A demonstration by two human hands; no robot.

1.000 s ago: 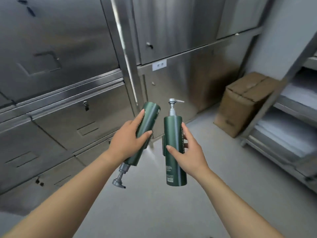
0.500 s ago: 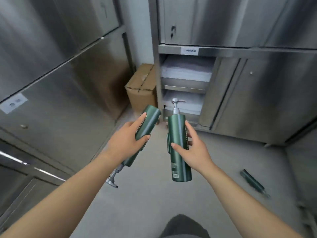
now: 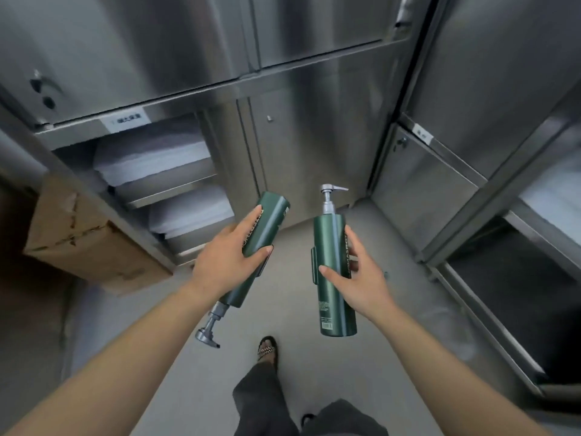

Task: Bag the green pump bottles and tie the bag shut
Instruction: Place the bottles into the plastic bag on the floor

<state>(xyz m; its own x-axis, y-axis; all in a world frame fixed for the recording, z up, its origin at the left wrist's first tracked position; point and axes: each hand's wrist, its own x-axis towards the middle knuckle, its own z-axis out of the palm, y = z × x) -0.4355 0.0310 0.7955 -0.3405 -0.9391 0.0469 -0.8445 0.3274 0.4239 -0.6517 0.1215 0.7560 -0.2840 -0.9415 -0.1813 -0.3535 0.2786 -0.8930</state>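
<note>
I carry two dark green pump bottles above the grey floor. My left hand (image 3: 224, 261) grips one green bottle (image 3: 270, 215) upside down and tilted, its silver pump (image 3: 209, 328) pointing down toward me. My right hand (image 3: 358, 278) grips the other green bottle (image 3: 334, 297) upright by its middle, silver pump head (image 3: 330, 196) on top. The two bottles are apart, roughly a hand's width between them. No bag is in view.
Steel cabinets (image 3: 314, 136) close the space ahead and on the right. An open shelf unit (image 3: 176, 199) at left holds stacked white linen. A cardboard box (image 3: 85, 237) stands on the floor at far left. My sandalled foot (image 3: 267, 350) and dark trousers show below.
The view has swung right: the shelves and box slid to the left, and new cabinets appear on the right. The bottle seen lying on the floor has left view. Both grips are unchanged.
</note>
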